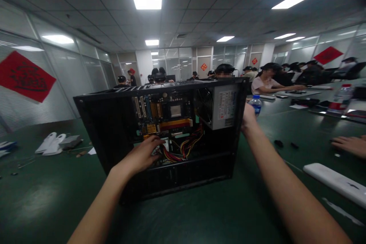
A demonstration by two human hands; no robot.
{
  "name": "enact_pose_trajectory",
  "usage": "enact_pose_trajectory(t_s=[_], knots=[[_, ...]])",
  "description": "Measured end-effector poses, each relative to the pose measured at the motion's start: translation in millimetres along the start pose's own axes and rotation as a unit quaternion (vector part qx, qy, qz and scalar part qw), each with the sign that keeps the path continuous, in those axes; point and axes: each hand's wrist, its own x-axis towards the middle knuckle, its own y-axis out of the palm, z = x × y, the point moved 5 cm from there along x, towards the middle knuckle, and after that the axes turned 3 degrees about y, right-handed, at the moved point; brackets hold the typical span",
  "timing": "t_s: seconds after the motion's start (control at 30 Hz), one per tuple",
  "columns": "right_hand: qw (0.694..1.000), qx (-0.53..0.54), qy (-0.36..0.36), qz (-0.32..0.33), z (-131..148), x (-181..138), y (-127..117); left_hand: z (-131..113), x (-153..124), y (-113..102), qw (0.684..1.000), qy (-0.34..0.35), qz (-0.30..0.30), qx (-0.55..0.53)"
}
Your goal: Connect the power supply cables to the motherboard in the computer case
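Note:
A black computer case [171,181] stands on the green table with its open side facing me. Inside are a motherboard [148,106], a silver power supply [224,108] at the upper right and a bundle of red, yellow and black cables [187,146]. My left hand [144,154] reaches into the lower part of the case, fingers apart beside the cables; whether it touches them is unclear. At the rear right edge, my right hand [248,118] grips the case, its fingertips hidden behind the panel.
White slippers [51,143] and a grey box [70,142] lie at the left. A blue-capped bottle [256,105] stands behind my right hand. To the right are a white bar-shaped object [334,179] and another person's hand [350,145]. Several people sit farther back.

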Motion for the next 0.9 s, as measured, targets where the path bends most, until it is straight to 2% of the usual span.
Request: enact_pose_trajectory(t_s=[0.07, 0.1, 0.17, 0.23, 0.27, 0.3, 0.33, 0.37, 0.4, 0.5, 0.6, 0.67, 0.77, 0.83, 0.9], knots=[[0.998, 0.051, -0.024, 0.024, 26.7, 6.2, -5.6, -1.7, 7.1, 2.3, 1.000, 0.009, 0.003, 0.024], [0.993, 0.087, -0.070, 0.020, 43.8, 3.8, -10.3, -3.5, 8.9, 0.8, 0.999, 0.013, -0.001, 0.039], [0.959, 0.151, -0.238, -0.020, 82.5, -18.8, -23.1, -8.1, 8.6, -8.2, 0.998, 0.022, -0.023, 0.058], [0.881, 0.139, -0.452, -0.017, 117.0, -67.7, -27.0, -14.2, 4.2, -23.1, 0.995, 0.034, -0.060, 0.066], [0.839, 0.115, -0.532, 0.011, 127.8, -96.5, -23.4, -18.1, 1.2, -32.0, 0.994, 0.043, -0.083, 0.063], [0.809, 0.091, -0.574, 0.089, 133.9, -123.6, -13.8, -22.9, -1.6, -40.9, 0.991, 0.057, -0.107, 0.057], [0.790, 0.042, -0.577, 0.203, 134.8, -148.2, 2.1, -28.7, -4.0, -49.5, 0.988, 0.073, -0.130, 0.049], [0.778, -0.036, -0.540, 0.319, 129.0, -168.7, 21.3, -35.2, -5.6, -57.5, 0.984, 0.090, -0.150, 0.041], [0.765, -0.107, -0.493, 0.400, 119.4, -184.9, 38.1, -42.3, -6.4, -64.8, 0.979, 0.108, -0.170, 0.037], [0.777, -0.198, -0.307, 0.513, 85.8, -200.6, 74.6, -64.9, -6.0, -82.9, 0.956, 0.151, -0.243, 0.060], [0.779, -0.139, -0.145, 0.594, 60.6, -193.8, 92.0, -83.0, -8.3, -94.1, 0.928, 0.190, -0.309, 0.085], [0.765, -0.091, -0.064, 0.634, 52.1, -187.4, 92.4, -89.0, -13.0, -97.6, 0.917, 0.208, -0.330, 0.082], [0.734, -0.085, 0.015, 0.673, 46.6, -183.0, 85.0, -91.5, -22.6, -100.1, 0.915, 0.222, -0.332, 0.055], [0.741, -0.087, 0.033, 0.665, 47.3, -179.3, 80.9, -92.1, -28.3, -101.0, 0.918, 0.228, -0.321, 0.035], [0.771, -0.074, 0.044, 0.631, 48.9, -173.5, 79.0, -92.0, -33.1, -102.8, 0.920, 0.229, -0.317, 0.020]])
